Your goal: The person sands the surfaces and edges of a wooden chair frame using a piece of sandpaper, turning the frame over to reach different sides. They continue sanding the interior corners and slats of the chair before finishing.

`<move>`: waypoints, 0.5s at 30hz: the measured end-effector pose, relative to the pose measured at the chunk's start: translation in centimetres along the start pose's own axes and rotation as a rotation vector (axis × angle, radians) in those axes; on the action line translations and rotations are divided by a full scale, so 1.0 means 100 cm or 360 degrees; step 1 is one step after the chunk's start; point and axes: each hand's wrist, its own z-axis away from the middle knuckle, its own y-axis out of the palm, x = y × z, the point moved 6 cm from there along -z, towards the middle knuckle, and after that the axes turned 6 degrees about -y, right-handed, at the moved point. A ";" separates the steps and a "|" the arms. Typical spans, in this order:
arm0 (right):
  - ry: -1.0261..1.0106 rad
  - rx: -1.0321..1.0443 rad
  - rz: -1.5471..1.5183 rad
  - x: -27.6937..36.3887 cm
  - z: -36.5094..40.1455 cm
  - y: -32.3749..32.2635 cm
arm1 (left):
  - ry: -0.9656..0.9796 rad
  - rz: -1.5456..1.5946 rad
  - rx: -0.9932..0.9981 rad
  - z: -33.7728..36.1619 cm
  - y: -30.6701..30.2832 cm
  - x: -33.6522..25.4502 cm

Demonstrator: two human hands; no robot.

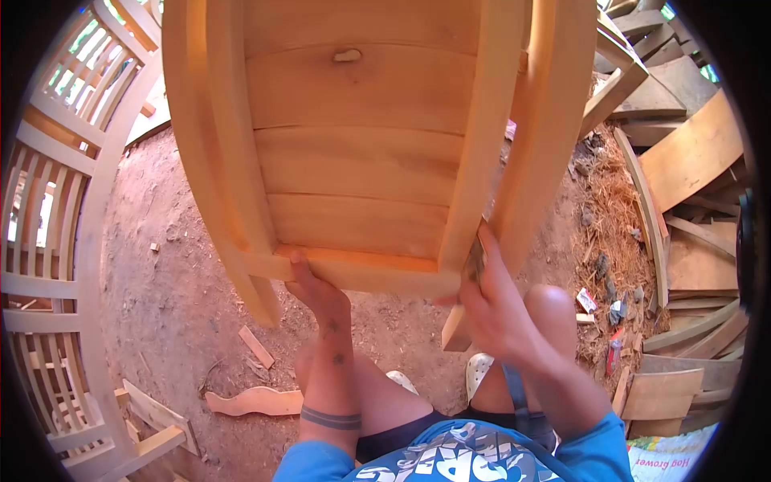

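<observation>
A pale wooden furniture frame (361, 169) with a boarded panel and curved side pieces stands tilted in front of me, filling the upper middle. My left hand (320, 299) is closed round its near bottom rail (369, 277), thumb on top. At the right end of that rail, my right hand (499, 309) is closed beside the corner and the right-hand upright (540, 145). A small dark, flat piece (477, 261) shows between its thumb and fingers; I cannot make out what it is. A knot hole (347, 55) marks one panel board.
Slatted wooden frames (88, 233) stand along the left. Curved boards and offcuts (695, 169) are piled at the right, beside shavings (614, 209) and litter. A wavy wooden piece (255, 401) and a small offcut (256, 346) lie on the dirt floor (161, 289). A printed sack (671, 456) is at lower right.
</observation>
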 end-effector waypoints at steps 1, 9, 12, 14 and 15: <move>-0.0016 -0.0035 -0.0055 0.003 0.002 0.001 | 0.0021 0.0007 0.0028 -0.003 0.002 -0.001; 0.0036 -0.0108 -0.0161 0.011 0.008 0.004 | 0.0040 0.0027 0.0017 0.000 0.005 -0.004; 0.0133 -0.0020 -0.0209 -0.005 -0.003 0.000 | 0.0030 -0.0188 0.0053 -0.002 -0.005 0.001; 0.0141 -0.0057 -0.0133 -0.007 -0.004 -0.002 | -0.0052 -0.0138 0.0094 -0.001 -0.006 0.004; 0.0134 -0.0073 -0.0099 -0.007 -0.006 -0.002 | -0.0081 -0.0111 0.0117 -0.002 -0.002 0.004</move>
